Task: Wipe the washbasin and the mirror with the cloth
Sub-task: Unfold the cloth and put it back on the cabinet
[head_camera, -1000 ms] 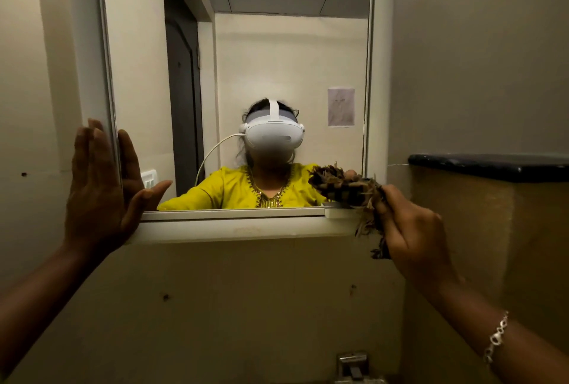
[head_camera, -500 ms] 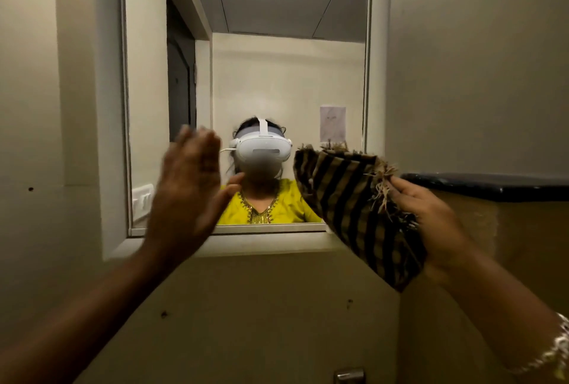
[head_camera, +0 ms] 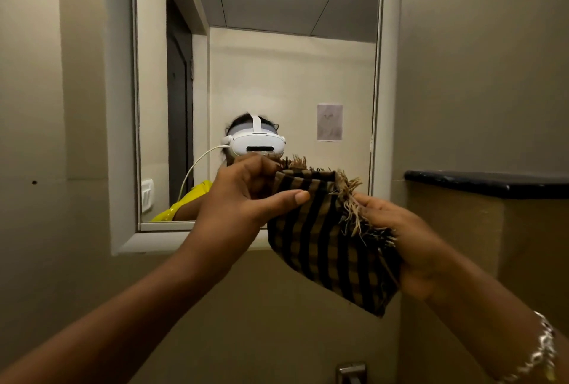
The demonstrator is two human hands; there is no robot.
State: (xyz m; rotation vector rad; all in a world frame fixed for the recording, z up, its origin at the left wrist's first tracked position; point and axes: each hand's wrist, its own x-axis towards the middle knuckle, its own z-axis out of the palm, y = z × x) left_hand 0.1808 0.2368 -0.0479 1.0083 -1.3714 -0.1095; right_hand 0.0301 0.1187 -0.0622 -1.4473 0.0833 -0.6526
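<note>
Up in front of the mirror point(head_camera: 292, 82), that is where both of my hands are.

— What do you hold?

— The cloth point(head_camera: 326, 245). It has brown and black checks and a frayed, stringy edge. It hangs in the air between my hands, low at the right side of the mirror, and its lowest corner points down in front of the wall.

— How is your left hand point(head_camera: 240, 199)?

— Its grip is closed on the top left corner of the cloth. My thumb lies flat on the front of the cloth and my fingers are tucked behind the top edge.

— And your right hand point(head_camera: 412, 248)?

— It holds the right side of the cloth, by the stringy edge. My fingers curl around it from behind. A silver bracelet point(head_camera: 542, 349) is on that wrist.

— Does the cloth touch the glass?

— I cannot tell. It is close in front of the bottom frame.

— What shows in the mirror?

— A person in a yellow top with a white headset point(head_camera: 257, 143), and a white cable hanging from it. A paper point(head_camera: 329, 122) is stuck on the wall behind.

— What else is near?

— A dark shelf point(head_camera: 492, 182) sticks out to the right of the mirror. Down at the bottom edge I see a bit of a shiny tap point(head_camera: 351, 373). The washbasin is out of sight.
</note>
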